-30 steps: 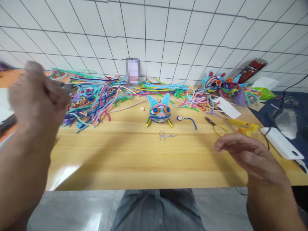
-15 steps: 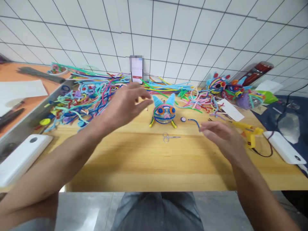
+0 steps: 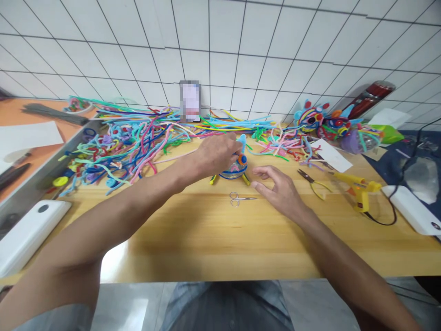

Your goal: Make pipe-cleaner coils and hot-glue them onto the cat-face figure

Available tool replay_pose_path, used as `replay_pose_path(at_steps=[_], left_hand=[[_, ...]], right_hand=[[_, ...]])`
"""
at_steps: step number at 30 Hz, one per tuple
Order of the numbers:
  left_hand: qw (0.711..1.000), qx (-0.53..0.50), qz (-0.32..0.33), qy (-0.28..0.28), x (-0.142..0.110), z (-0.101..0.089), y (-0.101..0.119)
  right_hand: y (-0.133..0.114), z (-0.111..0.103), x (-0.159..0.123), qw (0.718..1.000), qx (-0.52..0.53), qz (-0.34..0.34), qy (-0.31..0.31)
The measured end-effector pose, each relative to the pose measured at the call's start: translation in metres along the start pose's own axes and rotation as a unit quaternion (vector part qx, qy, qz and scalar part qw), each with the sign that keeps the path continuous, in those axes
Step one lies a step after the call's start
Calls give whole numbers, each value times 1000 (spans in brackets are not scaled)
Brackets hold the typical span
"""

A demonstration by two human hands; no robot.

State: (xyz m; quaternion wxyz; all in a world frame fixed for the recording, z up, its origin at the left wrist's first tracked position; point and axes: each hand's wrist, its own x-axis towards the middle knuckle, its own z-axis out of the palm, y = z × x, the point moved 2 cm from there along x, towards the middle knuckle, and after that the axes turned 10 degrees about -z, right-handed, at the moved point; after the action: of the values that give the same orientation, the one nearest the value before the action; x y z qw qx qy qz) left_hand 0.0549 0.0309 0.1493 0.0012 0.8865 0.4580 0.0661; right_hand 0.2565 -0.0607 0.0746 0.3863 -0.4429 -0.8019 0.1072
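A cat-like figure [image 3: 234, 174] made of a clear ball wrapped in pipe cleaners, with an orange-and-blue eye, a light blue ear and yellow feet, stands mid-table. My left hand [image 3: 218, 154] covers its upper left side, its fingers closed at the top of the figure; their exact grip is hidden. Just right of the figure, my right hand [image 3: 277, 186] has thumb and forefinger apart. The small coil and the blue pipe cleaner that lay there are hidden from view. Small scissors [image 3: 241, 199] lie in front of the figure.
Heaps of pipe cleaners [image 3: 138, 142] lie left and behind, near a propped phone [image 3: 190, 101]. On the right are pliers [image 3: 315, 184], a yellow glue gun [image 3: 360, 191] with its cord, a white power bank [image 3: 413, 211], finished figures [image 3: 310, 117] and a red flask [image 3: 370, 101].
My left hand has moved right and down onto the figure, hiding one ear and eye. My right hand has moved left toward the figure, uncovering the pliers.
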Motion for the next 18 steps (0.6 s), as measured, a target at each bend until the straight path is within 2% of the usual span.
replay_pose_path(at_steps=[5,11,14,16,18], left_hand=[[1000,-23,-16,2,3,4,-3],[993,-108,-24,47,14,1,-13],[983,-160,-70,54,11,-19,-18],[972,-197,-101,75,0,-43,-26],[958,-231,-144,94,-16,-70,-46]], right_hand=[[2,1,-2,1000,-6,-7,-9],[5,1,-6,1000,-3,-2,-4],[8,0,-7,1000,-3,6,5],[11,-2,-7,1000,-1,15,20],[15,-4,-7,999,6,29,41]])
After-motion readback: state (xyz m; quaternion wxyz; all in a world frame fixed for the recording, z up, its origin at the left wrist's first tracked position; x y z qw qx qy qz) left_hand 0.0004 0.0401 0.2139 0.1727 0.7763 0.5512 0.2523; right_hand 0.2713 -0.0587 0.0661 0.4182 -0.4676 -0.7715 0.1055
